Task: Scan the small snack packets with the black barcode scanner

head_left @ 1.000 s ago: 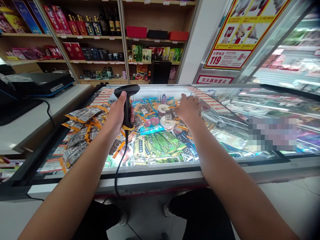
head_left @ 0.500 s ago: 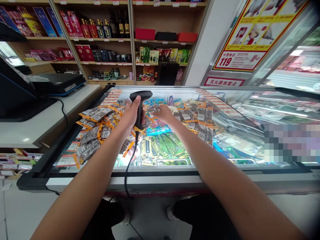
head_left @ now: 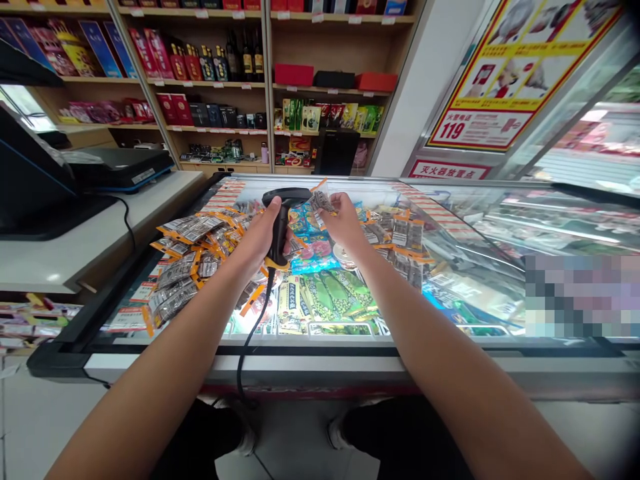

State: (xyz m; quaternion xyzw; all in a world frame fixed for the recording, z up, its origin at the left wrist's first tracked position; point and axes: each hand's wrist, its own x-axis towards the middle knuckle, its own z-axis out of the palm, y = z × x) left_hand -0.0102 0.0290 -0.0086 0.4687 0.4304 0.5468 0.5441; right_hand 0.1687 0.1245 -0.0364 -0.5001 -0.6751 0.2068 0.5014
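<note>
My left hand point(head_left: 261, 235) grips the handle of a black barcode scanner point(head_left: 285, 200) with a yellow collar; its black cable hangs down past the freezer's front edge. My right hand point(head_left: 344, 220) pinches a small grey and orange snack packet point(head_left: 323, 200) just to the right of the scanner's head. Both hands hover over the glass lid of a chest freezer point(head_left: 320, 347). A heap of the same grey and orange packets point(head_left: 190, 257) lies on the lid to the left, and more packets point(head_left: 400, 237) lie to the right.
Under the glass lie colourful frozen treats point(head_left: 325, 293). A white counter point(head_left: 90, 233) at the left carries a black till screen point(head_left: 30, 180) and a flat black device point(head_left: 120, 167). Wooden shelves point(head_left: 260, 87) of bottles and boxes stand behind. A red and yellow poster point(head_left: 500, 67) hangs at the right.
My right hand left the packets at the right, came across to the scanner, and now holds one packet up beside the scanner's head. The left hand kept its grip on the scanner.
</note>
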